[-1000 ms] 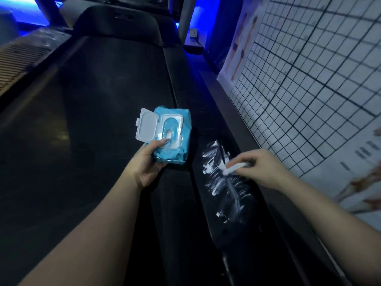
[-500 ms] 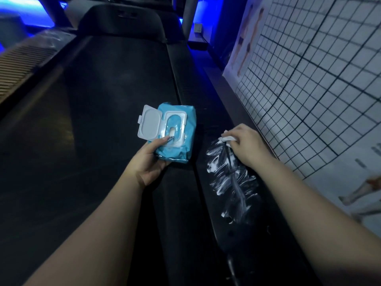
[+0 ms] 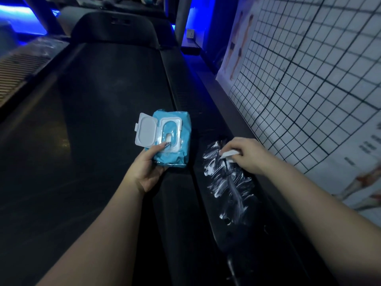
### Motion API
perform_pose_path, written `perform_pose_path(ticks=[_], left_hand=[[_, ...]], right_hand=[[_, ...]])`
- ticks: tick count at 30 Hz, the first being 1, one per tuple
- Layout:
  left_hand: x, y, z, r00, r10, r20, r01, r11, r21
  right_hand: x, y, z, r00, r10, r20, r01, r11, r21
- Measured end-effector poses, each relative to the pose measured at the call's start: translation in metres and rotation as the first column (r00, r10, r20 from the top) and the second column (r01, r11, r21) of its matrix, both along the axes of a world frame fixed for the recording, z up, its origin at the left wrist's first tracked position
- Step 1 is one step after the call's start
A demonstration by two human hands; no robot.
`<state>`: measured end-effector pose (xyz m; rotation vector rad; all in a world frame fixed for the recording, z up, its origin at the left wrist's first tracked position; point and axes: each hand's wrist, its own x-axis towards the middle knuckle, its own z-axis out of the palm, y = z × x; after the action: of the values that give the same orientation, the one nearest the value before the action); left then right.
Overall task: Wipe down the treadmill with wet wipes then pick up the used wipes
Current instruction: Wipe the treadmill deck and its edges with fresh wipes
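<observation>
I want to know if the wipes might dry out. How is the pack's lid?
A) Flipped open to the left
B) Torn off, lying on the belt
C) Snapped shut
A: the white lid lies hinged open at the left side of the pack, which the left hand holds.

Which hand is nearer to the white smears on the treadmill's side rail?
Right. The right hand, pinching a wipe, is at the top edge of the smears; the left hand holds the wipe pack apart from them, by the belt.
</observation>
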<state>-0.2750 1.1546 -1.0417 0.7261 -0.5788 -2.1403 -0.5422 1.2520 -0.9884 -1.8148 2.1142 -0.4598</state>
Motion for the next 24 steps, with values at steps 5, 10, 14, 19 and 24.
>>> perform_pose_path(ticks=[5,10,14,19,24], left_hand=[[0.001,0.000,-0.002,1.000,0.025,0.006,-0.025,1.000,0.000],[0.000,0.000,-0.002,0.999,0.032,-0.005,-0.032,0.999,0.016],[0.000,-0.001,-0.001,1.000,-0.002,0.002,0.002,1.000,0.003],[0.000,-0.002,-0.001,1.000,-0.013,-0.005,0.013,1.000,0.011],[0.000,-0.006,-0.003,1.000,-0.020,-0.004,0.020,1.000,0.019]], right_hand=[[-0.008,0.008,0.015,0.968,0.050,0.244,-0.102,0.974,0.202],[-0.016,0.004,0.026,0.803,-0.151,0.577,0.233,0.970,-0.070],[-0.009,-0.011,0.027,0.739,-0.220,0.637,0.423,0.887,-0.185],[0.007,-0.027,0.011,0.780,-0.276,0.562,0.482,0.837,-0.258],[0.011,-0.033,-0.013,0.909,-0.312,0.277,0.373,0.905,-0.203]])
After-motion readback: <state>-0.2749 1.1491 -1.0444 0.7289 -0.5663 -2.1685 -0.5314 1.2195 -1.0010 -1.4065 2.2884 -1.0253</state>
